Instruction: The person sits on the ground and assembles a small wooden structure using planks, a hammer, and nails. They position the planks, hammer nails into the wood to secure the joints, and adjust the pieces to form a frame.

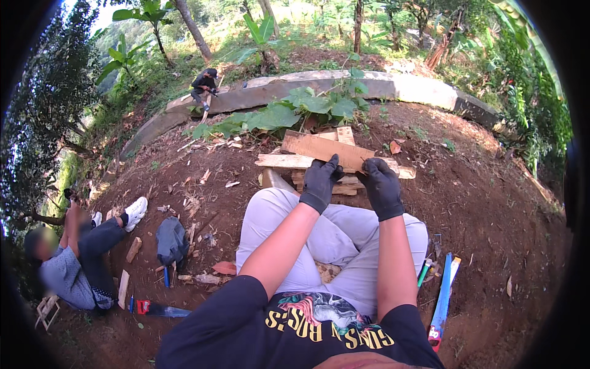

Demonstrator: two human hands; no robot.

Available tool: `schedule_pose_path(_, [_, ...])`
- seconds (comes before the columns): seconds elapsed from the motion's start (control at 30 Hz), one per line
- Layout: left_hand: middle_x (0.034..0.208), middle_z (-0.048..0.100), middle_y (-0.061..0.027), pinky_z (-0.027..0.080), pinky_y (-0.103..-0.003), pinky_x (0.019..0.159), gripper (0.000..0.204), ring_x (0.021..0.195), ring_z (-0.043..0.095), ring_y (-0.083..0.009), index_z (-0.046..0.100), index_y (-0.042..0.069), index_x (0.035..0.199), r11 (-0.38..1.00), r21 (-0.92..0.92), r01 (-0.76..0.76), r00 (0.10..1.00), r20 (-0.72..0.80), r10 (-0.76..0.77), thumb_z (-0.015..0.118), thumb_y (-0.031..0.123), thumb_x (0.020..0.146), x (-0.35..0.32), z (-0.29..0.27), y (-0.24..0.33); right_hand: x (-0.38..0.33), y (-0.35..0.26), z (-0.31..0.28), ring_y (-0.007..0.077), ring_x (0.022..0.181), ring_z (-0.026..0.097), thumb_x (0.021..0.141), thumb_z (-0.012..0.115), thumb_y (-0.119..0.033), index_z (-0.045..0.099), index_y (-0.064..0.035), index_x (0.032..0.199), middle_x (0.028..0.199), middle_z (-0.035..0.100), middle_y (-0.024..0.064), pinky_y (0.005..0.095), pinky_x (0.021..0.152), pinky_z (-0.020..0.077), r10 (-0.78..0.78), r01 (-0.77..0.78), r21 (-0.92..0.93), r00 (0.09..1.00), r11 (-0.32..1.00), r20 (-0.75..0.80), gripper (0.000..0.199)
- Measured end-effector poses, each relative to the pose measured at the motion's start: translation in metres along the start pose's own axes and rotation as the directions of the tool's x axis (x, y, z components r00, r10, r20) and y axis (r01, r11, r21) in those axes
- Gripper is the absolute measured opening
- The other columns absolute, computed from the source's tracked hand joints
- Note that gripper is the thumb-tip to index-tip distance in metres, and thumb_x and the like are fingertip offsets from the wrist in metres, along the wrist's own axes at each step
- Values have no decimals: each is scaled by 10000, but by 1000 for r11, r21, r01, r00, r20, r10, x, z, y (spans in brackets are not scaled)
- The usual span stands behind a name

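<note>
In front of my crossed legs, my left hand (321,184) and my right hand (379,187) wear black gloves. A flat brown board (322,146) slants from the upper left down to my fingers. My left fingers are closed at its lower edge. The right fingers pinch its right end; whether they hold something smaller as well is too small to tell. Beneath the board lie pale, rough wooden planks (284,161), stacked crosswise. Part of the stack is hidden by my hands.
A saw (440,307) and a green tool handle (423,272) lie right of my knee. Left are another saw (163,309), a dark grey bag (172,240), wood scraps and a seated person (77,264). Farther off, another person (204,85) sits by a low curved wall (283,89), near a leafy plant (276,115).
</note>
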State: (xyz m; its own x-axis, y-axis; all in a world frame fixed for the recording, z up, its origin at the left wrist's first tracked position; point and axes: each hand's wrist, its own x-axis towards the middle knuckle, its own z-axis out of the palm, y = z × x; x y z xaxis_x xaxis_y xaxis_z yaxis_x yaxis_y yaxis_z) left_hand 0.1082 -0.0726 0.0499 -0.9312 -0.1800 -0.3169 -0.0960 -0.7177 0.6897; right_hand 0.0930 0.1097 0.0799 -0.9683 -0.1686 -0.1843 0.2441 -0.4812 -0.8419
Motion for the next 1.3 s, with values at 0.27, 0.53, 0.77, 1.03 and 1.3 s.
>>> schedule_pose_path(0.27, [1211,728,-107,603,-380,962,361,1115,721,-244,672,-11,1278,943,130,-305,942,-102,319,801,55,947,22,-30,72,36,52,-6,159,992,684,1045,713,-123,705,-6,1081,1026,697,52,354,958,622,-60,61,43,998,997,-15,123])
schedule_pose_path(0.53, [1274,723,-157,609,-375,984,660,1149,712,-234,487,-5,1554,933,214,-289,952,170,256,744,-3,946,19,-43,144,35,32,2,128,954,670,1025,755,-145,708,-34,1063,1013,694,18,323,920,596,-20,20,60,1000,998,-4,127])
schedule_pose_path(0.77, [1064,798,-102,587,-323,867,278,935,744,-183,774,17,1144,345,907,-243,883,59,466,733,263,1020,27,-30,136,33,28,3,116,929,665,1020,764,-171,713,-55,1025,981,689,0,302,890,582,-8,9,75,1000,997,-15,127])
schedule_pose_path(1.03, [1188,780,-130,603,-361,964,383,1034,757,-206,725,-17,1255,250,639,-727,676,602,425,651,314,1077,33,-47,136,33,29,4,112,925,664,1014,770,-176,714,-71,1005,969,688,-2,305,870,587,30,-17,135,995,991,-92,119])
schedule_pose_path(1.3, [1114,801,-113,583,-327,960,357,1001,746,-193,745,4,1270,400,890,-220,921,54,387,640,292,1086,48,-71,124,36,31,3,94,857,630,1014,782,-207,725,-61,995,938,692,-14,279,806,545,-79,74,-64,994,995,-81,158])
